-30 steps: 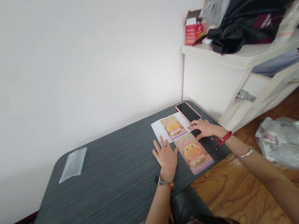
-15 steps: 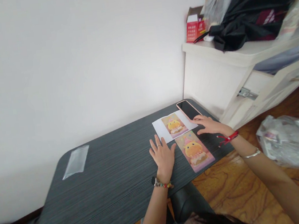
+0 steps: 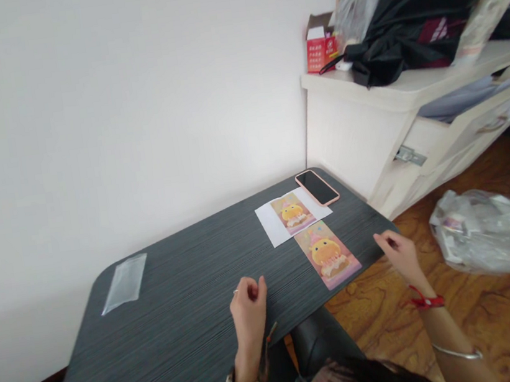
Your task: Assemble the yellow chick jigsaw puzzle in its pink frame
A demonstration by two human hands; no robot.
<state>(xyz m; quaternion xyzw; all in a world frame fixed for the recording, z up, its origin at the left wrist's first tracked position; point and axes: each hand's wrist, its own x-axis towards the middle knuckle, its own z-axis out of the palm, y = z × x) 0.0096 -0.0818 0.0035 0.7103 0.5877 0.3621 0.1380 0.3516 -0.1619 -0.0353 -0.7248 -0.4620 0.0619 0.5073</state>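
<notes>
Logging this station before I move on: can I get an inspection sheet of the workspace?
Surface: dark grained table.
Job's things: picture card near the front edge; white printed sheet behind it, edges touching.
Clutter: pink phone overlapping the sheet's corner; clear sleeve far left.
Grippers: left hand loosely curled over the table, right hand at the table's edge, both holding nothing.
Cables: nothing seen.
Surroundings: white cabinet, black bag, plastic bag on the wood floor.

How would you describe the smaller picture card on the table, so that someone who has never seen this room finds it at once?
Start at the dark striped table and go to its far right corner, where a pink-cased phone lies. The borderless card lies just nearer than the white sheet beside that phone, close to the table's right edge. Both show a yellow cartoon figure, but only the sheet has wide white margins.
</notes>
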